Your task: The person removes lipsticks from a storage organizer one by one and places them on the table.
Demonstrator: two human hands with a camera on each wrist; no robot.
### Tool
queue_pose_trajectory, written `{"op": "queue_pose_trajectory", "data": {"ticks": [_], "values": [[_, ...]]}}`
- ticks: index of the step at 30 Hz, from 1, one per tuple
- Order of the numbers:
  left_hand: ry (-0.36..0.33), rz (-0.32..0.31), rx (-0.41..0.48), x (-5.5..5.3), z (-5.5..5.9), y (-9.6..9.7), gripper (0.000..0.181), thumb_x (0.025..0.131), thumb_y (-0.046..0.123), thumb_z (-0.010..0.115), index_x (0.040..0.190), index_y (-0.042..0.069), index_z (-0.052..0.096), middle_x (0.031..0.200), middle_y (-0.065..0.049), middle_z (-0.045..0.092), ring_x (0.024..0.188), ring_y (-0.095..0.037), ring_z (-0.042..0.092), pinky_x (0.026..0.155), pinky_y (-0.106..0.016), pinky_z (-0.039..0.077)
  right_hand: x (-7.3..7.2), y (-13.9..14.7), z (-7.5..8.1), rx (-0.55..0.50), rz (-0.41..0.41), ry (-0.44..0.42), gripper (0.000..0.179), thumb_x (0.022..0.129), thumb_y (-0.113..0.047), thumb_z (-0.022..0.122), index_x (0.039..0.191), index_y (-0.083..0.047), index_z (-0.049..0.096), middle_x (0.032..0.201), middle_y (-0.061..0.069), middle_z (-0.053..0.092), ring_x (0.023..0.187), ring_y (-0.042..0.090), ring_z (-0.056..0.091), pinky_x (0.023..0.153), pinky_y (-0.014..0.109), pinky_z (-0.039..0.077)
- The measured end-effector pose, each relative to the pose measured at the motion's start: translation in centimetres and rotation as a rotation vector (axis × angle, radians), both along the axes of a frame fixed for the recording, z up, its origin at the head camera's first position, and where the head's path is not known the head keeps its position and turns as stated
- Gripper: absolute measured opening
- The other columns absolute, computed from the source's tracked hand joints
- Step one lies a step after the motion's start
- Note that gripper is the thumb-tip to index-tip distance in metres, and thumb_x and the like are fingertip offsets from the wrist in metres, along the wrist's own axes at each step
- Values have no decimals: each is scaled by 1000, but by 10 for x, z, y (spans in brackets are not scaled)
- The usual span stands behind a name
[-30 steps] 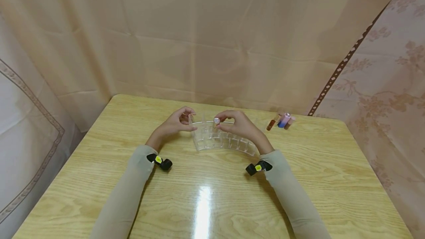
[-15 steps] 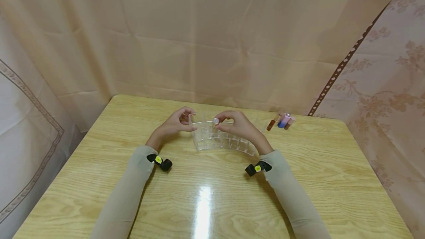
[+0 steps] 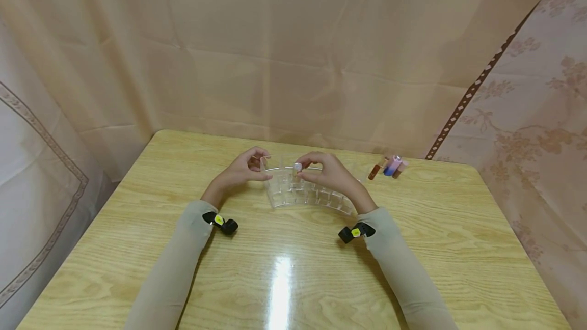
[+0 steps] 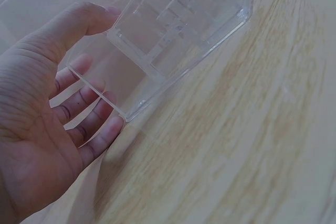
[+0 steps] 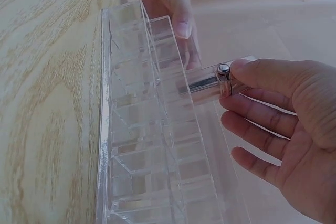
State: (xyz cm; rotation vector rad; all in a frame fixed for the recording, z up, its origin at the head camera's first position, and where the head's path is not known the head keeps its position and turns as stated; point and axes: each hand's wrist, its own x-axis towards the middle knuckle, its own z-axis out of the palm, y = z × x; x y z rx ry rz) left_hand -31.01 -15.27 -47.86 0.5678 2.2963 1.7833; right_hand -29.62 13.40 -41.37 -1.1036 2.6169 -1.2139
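Note:
A clear tiered lipstick organizer [image 3: 293, 197] with a curved front stands on the table. My left hand [image 3: 245, 168] holds its left end; in the left wrist view the thumb lies on a tier's edge and the fingers [image 4: 100, 124] are around the side wall. Between thumb and index finger, my right hand [image 3: 332, 171] pinches a shiny metallic lipstick tube [image 5: 227, 80] by its top end. The tube's lower part shows through the clear wall of the organizer's back tier, in a compartment. The right hand's other fingers [image 5: 262, 135] are spread behind the organizer.
Right of the organizer, several lipstick tubes lie close together on the wooden table [image 3: 293, 238]: a dark red-brown one [image 3: 373, 172], a pink-and-blue one [image 3: 393, 166] and a brown one with a pink end [image 3: 400, 169]. A beige curtain [image 3: 293, 65] hangs behind the table's back edge.
The lipstick tube's top has shifted very slightly to the left in my right hand's pinch. My left hand and the organizer have stayed in place.

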Motion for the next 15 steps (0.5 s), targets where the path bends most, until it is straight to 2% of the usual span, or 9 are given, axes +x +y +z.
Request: {"op": "queue_pose_trajectory", "data": {"ticks": [7, 15], "values": [[-1, 1, 4, 0, 0, 0, 56, 83, 0, 81, 132, -3, 53, 110, -18, 54, 93, -21, 52, 84, -28, 46, 0, 0, 0, -5, 3, -3, 24, 91, -13, 78, 114, -7, 75, 108, 9, 75, 101, 26, 68, 92, 54, 53], [-5, -3, 3, -1, 0, 0, 56, 83, -1, 81, 131, -4, 52, 106, -14, 54, 90, -20, 52, 80, -25, 47, -1, 1, -1, -1, -6, 7, 25, 90, -13, 78, 115, -7, 74, 109, 9, 75, 102, 26, 68, 92, 53, 54]]}}
